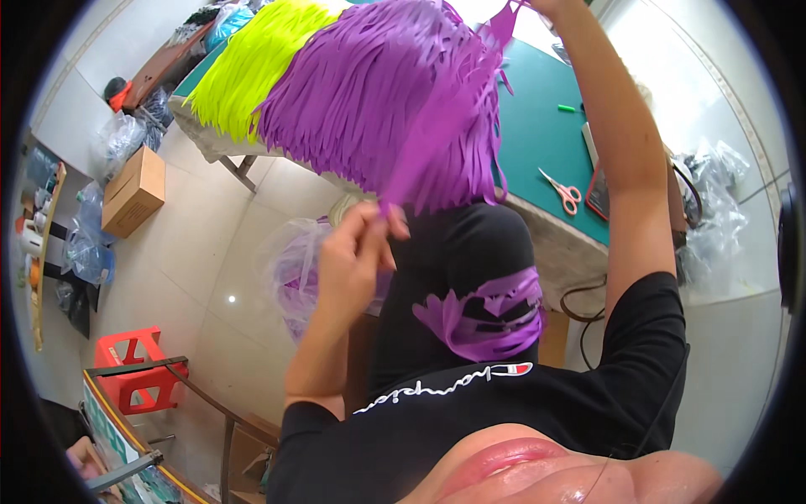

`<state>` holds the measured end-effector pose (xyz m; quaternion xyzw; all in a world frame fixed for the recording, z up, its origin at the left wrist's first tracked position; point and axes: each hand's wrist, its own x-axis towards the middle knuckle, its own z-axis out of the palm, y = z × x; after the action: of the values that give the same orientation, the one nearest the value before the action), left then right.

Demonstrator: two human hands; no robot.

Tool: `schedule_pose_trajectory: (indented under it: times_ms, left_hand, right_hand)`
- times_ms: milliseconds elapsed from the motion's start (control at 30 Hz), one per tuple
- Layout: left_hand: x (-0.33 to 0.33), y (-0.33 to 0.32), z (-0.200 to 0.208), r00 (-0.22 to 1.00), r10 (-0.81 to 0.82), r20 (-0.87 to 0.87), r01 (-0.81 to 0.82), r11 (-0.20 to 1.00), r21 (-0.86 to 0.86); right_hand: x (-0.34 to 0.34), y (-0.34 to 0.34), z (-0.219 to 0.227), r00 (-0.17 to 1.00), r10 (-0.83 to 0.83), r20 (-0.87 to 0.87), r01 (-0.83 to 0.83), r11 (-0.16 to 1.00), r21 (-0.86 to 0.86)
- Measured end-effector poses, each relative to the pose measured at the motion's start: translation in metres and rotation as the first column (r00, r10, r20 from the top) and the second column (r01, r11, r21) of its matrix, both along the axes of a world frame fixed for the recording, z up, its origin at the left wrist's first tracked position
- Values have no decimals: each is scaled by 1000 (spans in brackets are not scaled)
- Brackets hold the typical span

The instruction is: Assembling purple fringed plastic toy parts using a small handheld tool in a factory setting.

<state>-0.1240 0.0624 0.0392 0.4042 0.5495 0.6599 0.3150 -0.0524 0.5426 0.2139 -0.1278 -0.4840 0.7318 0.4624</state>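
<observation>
i hold a purple strip (435, 134) taut, left hand (357, 244) pinching its lower end, right hand (547, 7), partly out of view, gripping its top, before a purple fringe (344, 97) draped over the near edge of the green tabletop (537, 134), pink-handled scissors (567, 196) lying to the right.

L hand (351, 252) nr ctr & R hand (547, 7) at 1 o'clock hold purple strip (430, 139) over purple fringe (348, 92), 12 o'clock; scissors (569, 198) 2 o'clock.
</observation>
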Motion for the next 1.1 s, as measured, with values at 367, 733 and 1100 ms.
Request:
schedule_pose_trajectory:
  times_ms: [367,733,1100]
  left_hand:
    - [-113,128,-31,896,-15,443,-54,988,145]
    - [18,-38,-198,800,-554,-230,136,540,-830]
    - [122,-34,-175,914,-265,307,364,870,-332]
  right_hand:
    - [-100,75,-116,838,-432,334,496,858,-134]
    - [111,-198,-125,966,-69,248,-14,948,319]
    - [229,-414,-250,666,-522,533,-481,246,842]
